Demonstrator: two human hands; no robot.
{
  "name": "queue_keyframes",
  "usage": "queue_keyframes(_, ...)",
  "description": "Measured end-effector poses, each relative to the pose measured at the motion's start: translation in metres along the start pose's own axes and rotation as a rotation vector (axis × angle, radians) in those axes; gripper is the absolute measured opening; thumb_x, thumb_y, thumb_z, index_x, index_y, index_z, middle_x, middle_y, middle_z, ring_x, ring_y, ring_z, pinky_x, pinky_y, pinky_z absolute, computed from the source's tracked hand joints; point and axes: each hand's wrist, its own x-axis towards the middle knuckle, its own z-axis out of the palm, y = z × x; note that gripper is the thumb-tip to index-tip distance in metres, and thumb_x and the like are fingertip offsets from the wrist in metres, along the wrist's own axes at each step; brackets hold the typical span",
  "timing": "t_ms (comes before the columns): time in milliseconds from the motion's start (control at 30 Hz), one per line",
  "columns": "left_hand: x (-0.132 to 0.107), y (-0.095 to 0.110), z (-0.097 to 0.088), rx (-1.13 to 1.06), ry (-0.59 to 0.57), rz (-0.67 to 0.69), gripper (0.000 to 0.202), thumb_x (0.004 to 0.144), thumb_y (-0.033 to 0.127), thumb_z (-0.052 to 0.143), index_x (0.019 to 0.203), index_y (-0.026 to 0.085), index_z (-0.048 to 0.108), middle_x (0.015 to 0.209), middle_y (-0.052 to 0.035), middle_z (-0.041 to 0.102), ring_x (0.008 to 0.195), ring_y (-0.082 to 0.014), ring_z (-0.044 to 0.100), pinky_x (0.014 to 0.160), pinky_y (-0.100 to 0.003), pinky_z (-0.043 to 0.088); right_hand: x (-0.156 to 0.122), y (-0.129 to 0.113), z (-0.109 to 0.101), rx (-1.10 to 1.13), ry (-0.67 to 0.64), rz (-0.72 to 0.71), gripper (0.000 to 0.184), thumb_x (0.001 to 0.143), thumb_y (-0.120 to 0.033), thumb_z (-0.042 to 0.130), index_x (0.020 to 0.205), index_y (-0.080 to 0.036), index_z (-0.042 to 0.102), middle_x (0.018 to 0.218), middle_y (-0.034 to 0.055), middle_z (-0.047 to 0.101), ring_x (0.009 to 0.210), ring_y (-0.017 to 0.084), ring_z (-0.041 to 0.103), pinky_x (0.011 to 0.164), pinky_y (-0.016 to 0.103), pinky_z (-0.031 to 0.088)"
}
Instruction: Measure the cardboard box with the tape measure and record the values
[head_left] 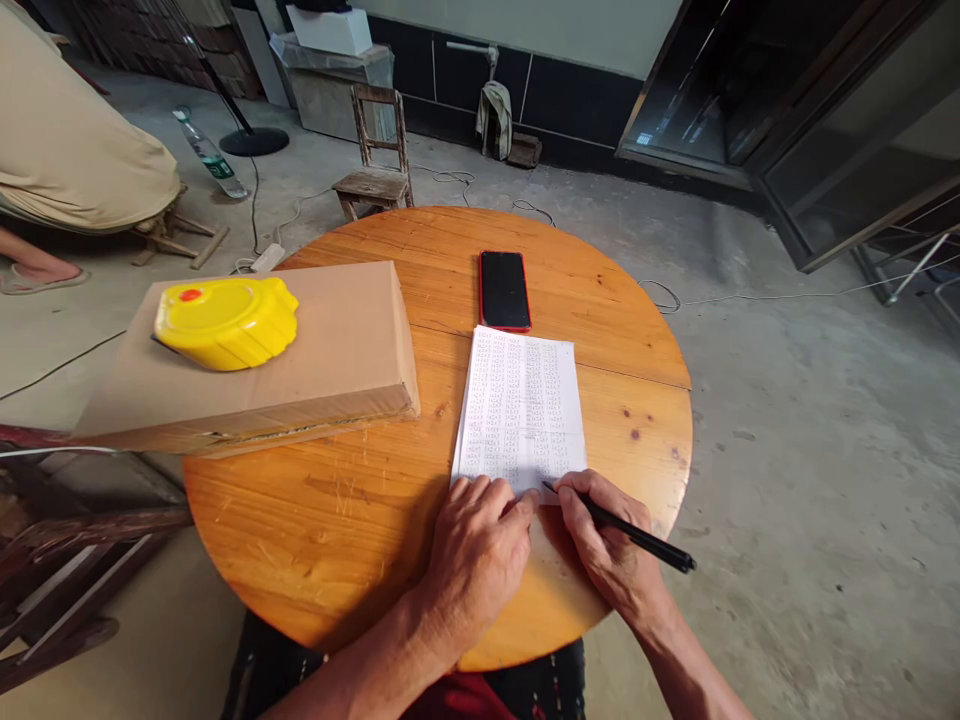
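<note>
My right hand (pixel 619 545) grips a black pen (pixel 645 540), its tip touching the lower part of a white sheet of paper (pixel 521 400). Rows and columns of small handwriting cover the sheet, which lies on top of at least one more sheet. Across the bottom left edge of the paper rests my left hand (pixel 484 545), palm down, holding no object. Its fingers are slightly bent, with the thumb close to the pen tip. Just beyond the paper's top edge lies a phone (pixel 504 290) in a red case, screen dark.
A cardboard box (pixel 337 330) bearing a yellow plastic container (pixel 229 320) overhangs the round wooden table (pixel 622 330) at left. Behind stand a small wooden chair (pixel 375 185) and a water bottle (pixel 210 155). A seated person's leg and foot (pixel 45 275) show at left.
</note>
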Motion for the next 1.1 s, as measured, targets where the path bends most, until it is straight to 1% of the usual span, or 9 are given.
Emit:
queue_keyframes(433, 0.0000, 0.0004, -0.0003, -0.003, 0.006, -0.001, 0.020, 0.085, 0.008, 0.054, 0.090, 0.021, 0.068, 0.074, -0.0018, 0.057, 0.070, -0.0199, 0.050, 0.065, -0.035, 0.034, 0.0007, 0.0016, 0.0014, 0.007, -0.012, -0.027, 0.015, 0.094, -0.017, 0.050, 0.083, -0.019, 0.060, 0.073, -0.0017, 0.064, 0.063, 0.010, 0.061, 0.064, 0.019, 0.046)
queue_keyframes(667, -0.0012, 0.0006, -0.0011, -0.002, -0.002, 0.000, 0.021, 0.086, 0.008, 0.053, 0.094, 0.020, 0.068, 0.074, -0.0020, 0.058, 0.071, -0.0201, 0.051, 0.066, -0.035, 0.035, -0.0002, 0.0013, -0.0003, 0.024, -0.006, -0.022, 0.014, 0.094, -0.017, 0.050, 0.084, -0.020, 0.060, 0.074, -0.0015, 0.064, 0.064, 0.010, 0.061, 0.064, 0.019, 0.046)
queue_keyframes(867, -0.0013, 0.0001, -0.0013, -0.003, -0.007, -0.002, 0.021, 0.087, 0.009, 0.051, 0.095, 0.020, 0.068, 0.074, -0.0019, 0.058, 0.072, -0.0198, 0.051, 0.066, -0.036, 0.035, -0.0004, 0.0033, 0.0015, -0.007, -0.003, -0.050, 0.015, 0.095, -0.018, 0.049, 0.085, -0.019, 0.060, 0.074, -0.0003, 0.064, 0.064, 0.011, 0.061, 0.064, 0.021, 0.047)
queue_keyframes(1000, -0.0023, -0.0001, -0.0010, 0.004, -0.018, 0.002, 0.023, 0.087, 0.010, 0.051, 0.098, 0.021, 0.068, 0.075, -0.0021, 0.058, 0.072, -0.0201, 0.051, 0.066, -0.036, 0.035, -0.0042, 0.0067, -0.0009, -0.005, 0.021, 0.019, 0.016, 0.095, -0.023, 0.049, 0.085, -0.021, 0.061, 0.068, -0.0024, 0.063, 0.061, 0.011, 0.061, 0.061, 0.021, 0.046)
queue_keyframes(1100, -0.0029, -0.0004, -0.0013, 0.007, -0.039, 0.003, 0.026, 0.087, 0.011, 0.051, 0.106, 0.021, 0.067, 0.078, -0.0027, 0.060, 0.072, -0.0205, 0.051, 0.066, -0.036, 0.035, -0.0059, 0.0086, -0.0020, 0.005, 0.048, 0.071, 0.018, 0.096, -0.027, 0.049, 0.084, -0.021, 0.062, 0.065, -0.0032, 0.061, 0.056, 0.011, 0.058, 0.057, 0.021, 0.045)
